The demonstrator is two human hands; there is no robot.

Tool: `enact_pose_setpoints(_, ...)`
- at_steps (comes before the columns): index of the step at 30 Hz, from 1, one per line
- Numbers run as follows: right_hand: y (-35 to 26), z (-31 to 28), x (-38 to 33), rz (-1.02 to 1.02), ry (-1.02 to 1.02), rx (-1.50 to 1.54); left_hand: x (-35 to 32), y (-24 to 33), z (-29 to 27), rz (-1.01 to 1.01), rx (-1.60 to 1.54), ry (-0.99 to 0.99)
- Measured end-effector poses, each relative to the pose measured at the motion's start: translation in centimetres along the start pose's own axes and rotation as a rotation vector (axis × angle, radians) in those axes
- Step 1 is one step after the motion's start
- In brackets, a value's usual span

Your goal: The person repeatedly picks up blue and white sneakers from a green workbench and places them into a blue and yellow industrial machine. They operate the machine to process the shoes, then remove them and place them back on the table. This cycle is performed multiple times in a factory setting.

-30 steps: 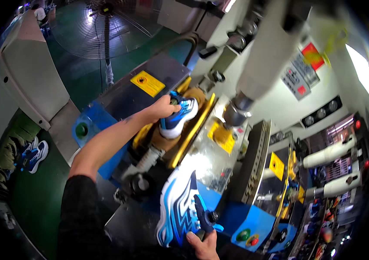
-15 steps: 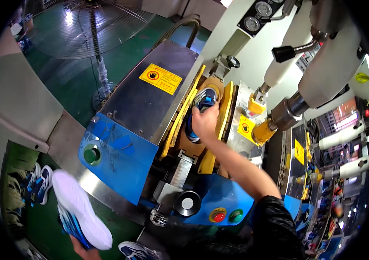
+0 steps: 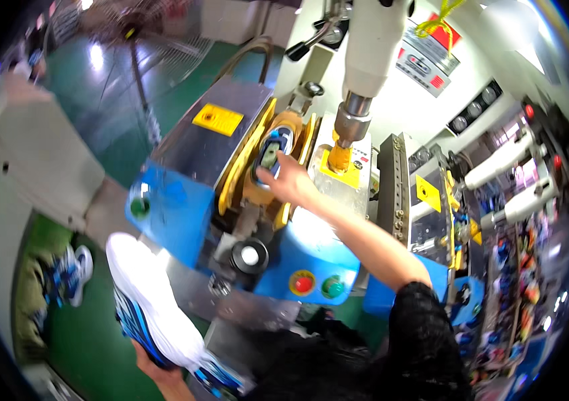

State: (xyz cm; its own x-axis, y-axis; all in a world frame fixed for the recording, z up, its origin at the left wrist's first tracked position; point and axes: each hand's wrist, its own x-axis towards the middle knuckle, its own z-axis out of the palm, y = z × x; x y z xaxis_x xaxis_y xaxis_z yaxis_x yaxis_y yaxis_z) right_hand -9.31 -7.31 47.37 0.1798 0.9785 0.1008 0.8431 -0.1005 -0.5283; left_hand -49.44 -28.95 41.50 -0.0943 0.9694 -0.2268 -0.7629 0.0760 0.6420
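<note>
My left hand [image 3: 157, 367] grips a blue-and-black striped sports shoe [image 3: 154, 301], tilted with its white sole facing up. Between the padded yellow jaws [image 3: 239, 170] of a pressing machine lies a second blue shoe [image 3: 275, 148], its opening upward and a grey-green insert showing inside. My right hand [image 3: 288, 180] reaches to the near right side of that shoe, thumb and forefinger apart at its rim. Its other fingers are partly hidden and slightly blurred.
A metal press head with an amber tip [image 3: 340, 157] hangs right of the jaws. A black knob [image 3: 249, 255], red button [image 3: 302, 283] and green button [image 3: 332, 287] sit in front. More shoes [image 3: 71, 274] stand at the lower left; another shoe [image 3: 218, 377] lies by the held one.
My right hand has slid back from the middle of the shoe in the machine, uncovering its opening. My left hand has brought its shoe further into view. The whole view has shifted.
</note>
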Motion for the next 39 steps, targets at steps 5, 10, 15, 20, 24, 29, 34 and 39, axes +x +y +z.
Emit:
enact_pose_setpoints(5,1.4,-4.5,-24.6,-0.289,0.131,-0.266,-6.5,-1.9,0.3,-0.120,0.042,-0.067)
enact_pose_setpoints(10,3.7,-4.5,-31.5,-0.095,-0.235,-0.213,-13.3,-5.0,4.0,-0.063,0.001,0.080)
enact_pose_setpoints(15,1.0,-3.2,-37.7,0.032,-0.441,1.247,-21.0,-5.6,9.8,-0.195,0.287,-0.060)
enact_pose_setpoints(20,0.3,-3.1,-44.3,0.368,-1.018,1.809,-30.3,-7.1,13.0,-0.113,0.530,-0.347)
enact_pose_setpoints(24,-1.0,-4.0,-48.3,0.605,-1.138,1.455,-28.3,-4.1,10.4,0.238,0.903,-0.628)
enact_pose_setpoints(29,-3.0,4.5,-48.7,0.434,-1.134,1.244,-27.9,-3.4,4.3,0.266,0.544,-0.181)
enact_pose_setpoints(34,-8.4,13.6,-49.8,0.225,-0.502,0.396,-25.1,2.3,-4.9,0.178,0.363,0.393)
enact_pose_setpoints(39,-11.8,26.6,-45.9,0.115,-0.356,0.301,-21.4,7.8,-9.1,0.058,0.281,0.387)
